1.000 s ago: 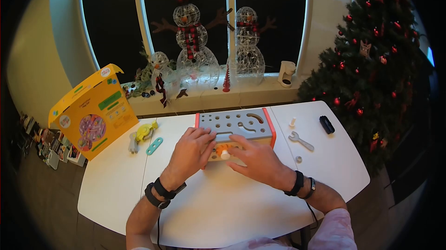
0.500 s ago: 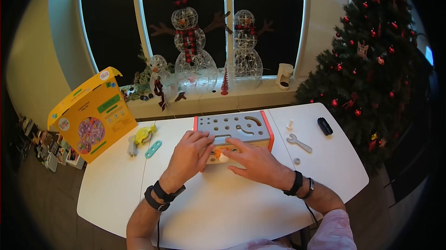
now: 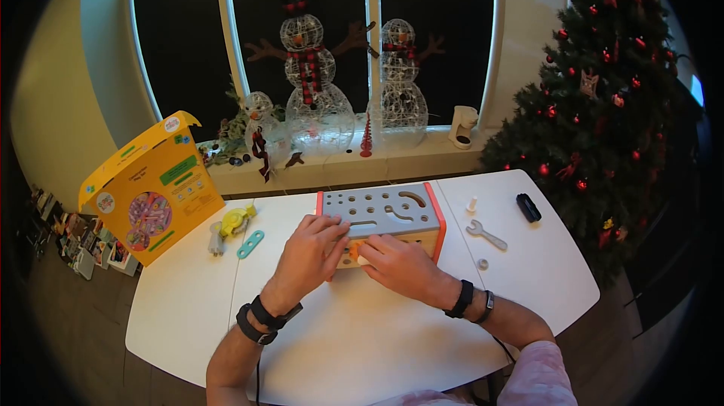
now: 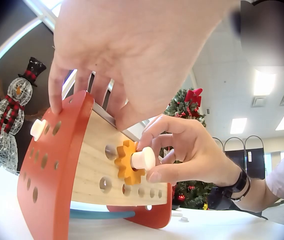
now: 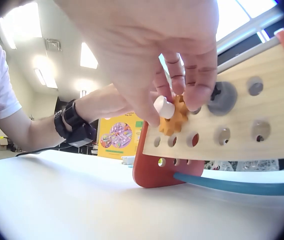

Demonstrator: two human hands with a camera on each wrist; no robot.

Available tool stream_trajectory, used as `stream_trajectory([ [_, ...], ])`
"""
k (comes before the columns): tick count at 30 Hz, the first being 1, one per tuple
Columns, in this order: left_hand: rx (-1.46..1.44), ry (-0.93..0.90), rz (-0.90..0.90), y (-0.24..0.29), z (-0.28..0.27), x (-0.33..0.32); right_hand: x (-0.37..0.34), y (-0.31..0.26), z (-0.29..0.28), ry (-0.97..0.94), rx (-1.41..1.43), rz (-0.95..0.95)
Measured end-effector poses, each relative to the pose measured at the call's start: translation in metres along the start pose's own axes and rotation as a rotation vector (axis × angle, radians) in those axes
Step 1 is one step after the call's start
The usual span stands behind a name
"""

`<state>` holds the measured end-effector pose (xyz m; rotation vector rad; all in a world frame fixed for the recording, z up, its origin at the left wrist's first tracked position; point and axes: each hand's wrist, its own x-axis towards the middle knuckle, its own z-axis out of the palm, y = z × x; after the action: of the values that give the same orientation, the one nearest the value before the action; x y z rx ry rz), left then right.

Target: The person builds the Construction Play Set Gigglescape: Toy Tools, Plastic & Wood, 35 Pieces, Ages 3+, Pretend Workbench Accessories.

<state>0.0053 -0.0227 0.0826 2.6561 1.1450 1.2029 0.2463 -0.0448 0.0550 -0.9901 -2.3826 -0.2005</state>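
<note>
A toy workbench point(image 3: 385, 211) with a grey top, wooden front and red ends stands before the person. An orange gear point(image 4: 124, 164) lies against its front panel, with a white peg point(image 4: 143, 159) through its middle. The right hand point(image 3: 411, 270) has its thumb and fingers around the peg's head, pinching it. The left hand point(image 3: 305, 259) rests on the workbench's top edge near the left end, fingers extended. A grey round piece point(image 5: 223, 98) sits in the same panel beside the gear, in the right wrist view.
On the table point(image 3: 324, 338), a yellow toy point(image 3: 237, 220), a grey piece point(image 3: 216, 240) and a teal strip point(image 3: 250, 244) lie left, beside a yellow box point(image 3: 151, 187). At right are a white peg point(image 3: 472, 204), grey wrench point(image 3: 486, 235), small grey piece point(image 3: 483, 263) and black object point(image 3: 528, 208).
The right hand has moved slightly left and its fingers have closed around the white peg's head. The left hand has stayed on the workbench's top.
</note>
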Motion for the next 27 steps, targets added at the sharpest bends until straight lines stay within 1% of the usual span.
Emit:
stream_trajectory([
  [2, -0.009, -0.005, -0.005, 0.001, -0.001, 0.0, 0.003, 0.0, 0.001, 0.013, 0.024, -0.007],
  [4, -0.007, -0.011, -0.006, 0.002, -0.002, 0.0, 0.007, 0.001, -0.004, 0.002, 0.127, 0.005],
  [5, -0.005, -0.016, -0.006, 0.002, -0.002, 0.001, 0.008, 0.001, -0.005, 0.002, 0.127, 0.007],
  [7, -0.004, -0.016, -0.006, 0.003, -0.003, 0.001, 0.012, 0.003, -0.007, -0.006, 0.233, 0.026],
  [8, -0.001, -0.014, -0.008, 0.003, -0.003, 0.0, 0.013, 0.003, -0.008, -0.007, 0.233, 0.026],
  [10, -0.019, -0.013, -0.026, 0.003, -0.002, 0.0, 0.014, 0.004, -0.009, -0.009, 0.32, 0.059],
  [21, -0.032, -0.032, -0.051, 0.003, -0.003, 0.0, 0.015, 0.004, -0.011, 0.001, 0.345, 0.066],
  [23, -0.007, -0.014, -0.007, 0.002, -0.002, 0.0, 0.015, 0.004, -0.011, 0.0, 0.341, 0.07],
  [27, -0.01, -0.015, -0.006, 0.001, -0.001, -0.001, 0.014, 0.005, -0.01, 0.007, 0.337, 0.071],
])
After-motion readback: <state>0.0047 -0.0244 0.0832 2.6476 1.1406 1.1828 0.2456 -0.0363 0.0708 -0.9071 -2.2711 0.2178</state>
